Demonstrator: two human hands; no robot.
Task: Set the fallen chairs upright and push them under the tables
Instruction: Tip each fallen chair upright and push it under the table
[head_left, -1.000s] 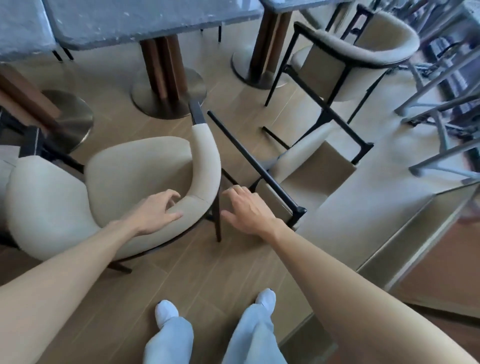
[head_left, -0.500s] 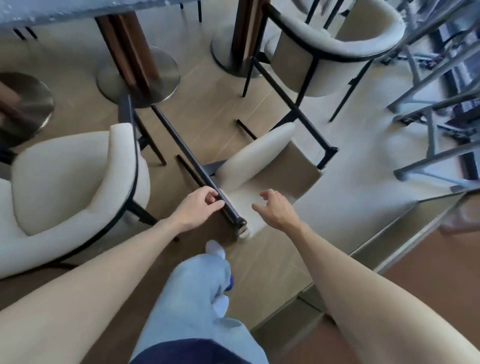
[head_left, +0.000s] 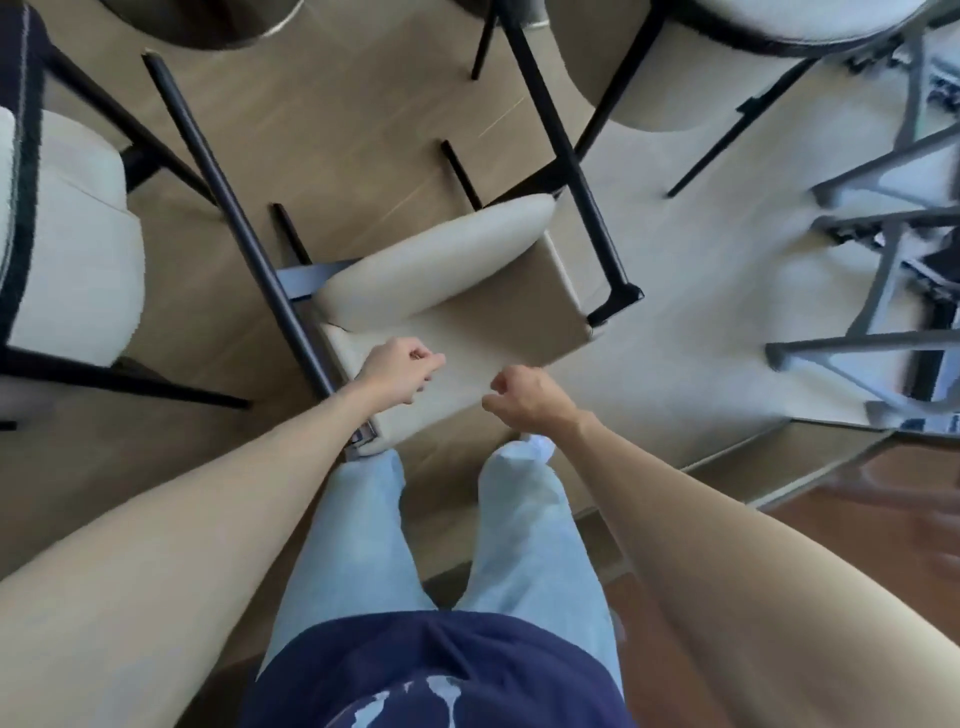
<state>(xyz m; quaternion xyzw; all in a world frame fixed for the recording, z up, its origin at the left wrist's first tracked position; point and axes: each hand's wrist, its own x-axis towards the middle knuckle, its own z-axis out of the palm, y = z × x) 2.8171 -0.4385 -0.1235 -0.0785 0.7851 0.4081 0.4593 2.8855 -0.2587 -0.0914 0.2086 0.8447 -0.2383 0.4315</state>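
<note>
The fallen cream-upholstered chair with black metal legs (head_left: 457, 306) lies on its side on the wood floor just before the person's feet; the left hand (head_left: 397, 371) and right hand (head_left: 524, 397) hover over its edge, fingers curled, gripping nothing; it looks rigid, moderately heavy, with soft padding, so the stiff frame rails seem the surest hold.

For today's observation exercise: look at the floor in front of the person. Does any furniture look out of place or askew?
Yes. The cream chair directly ahead of the person lies tipped over on the wooden floor, with black legs stretched out sideways. The chair at the left stands upright. Both hands, left and right, hover curled over the fallen chair.
</note>
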